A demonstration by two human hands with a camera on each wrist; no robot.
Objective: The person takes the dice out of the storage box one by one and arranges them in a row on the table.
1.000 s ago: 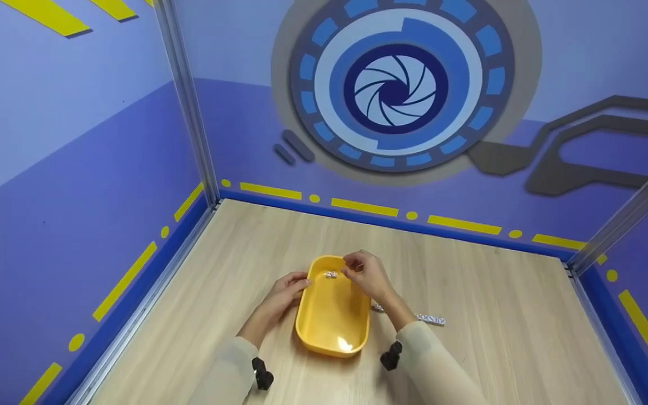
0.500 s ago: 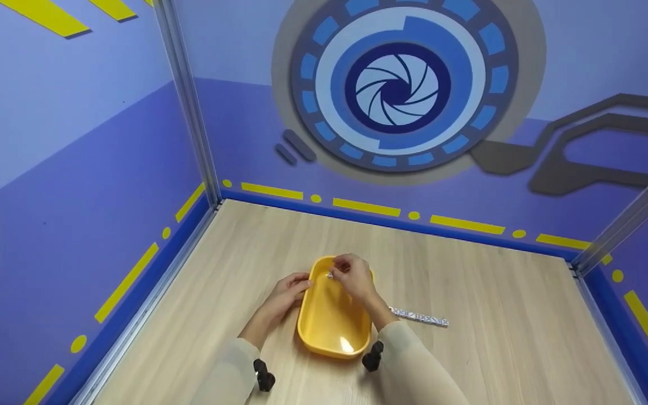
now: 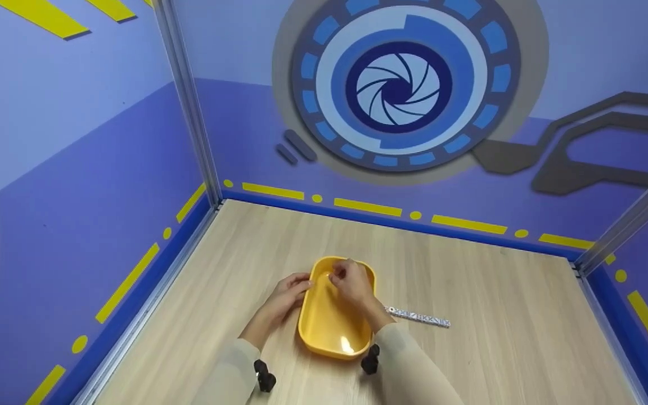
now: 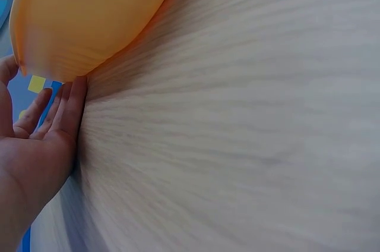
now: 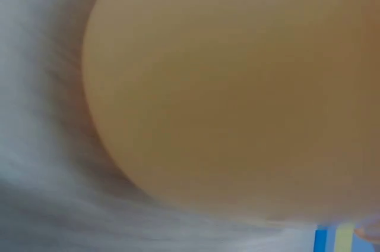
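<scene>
A yellow rectangular tub (image 3: 329, 332) with rounded corners sits on the table. My left hand (image 3: 284, 295) holds its left side, thumb at the rim and fingers against the outside. The left wrist view shows that hand (image 4: 44, 136) beneath the tub's wall (image 4: 95, 20). Inside the tub's far end is my right hand (image 3: 352, 284), fingers bent and thumb near the index finger. A small pale spot shows at its fingertips; whether it pinches a small white piece is hidden. Only the blurred tub wall (image 5: 225, 97) fills most of the right wrist view.
A straight row of small white pieces with dark marks (image 3: 419, 317) lies right of the tub, partly behind the right forearm. The wooden table (image 3: 504, 315) meets blue panels (image 3: 245, 140) at the back and sides.
My right hand has moved left and down from the tub's far right rim into the tub, covering the small white pieces seen there earlier. The left hand has stayed at the tub.
</scene>
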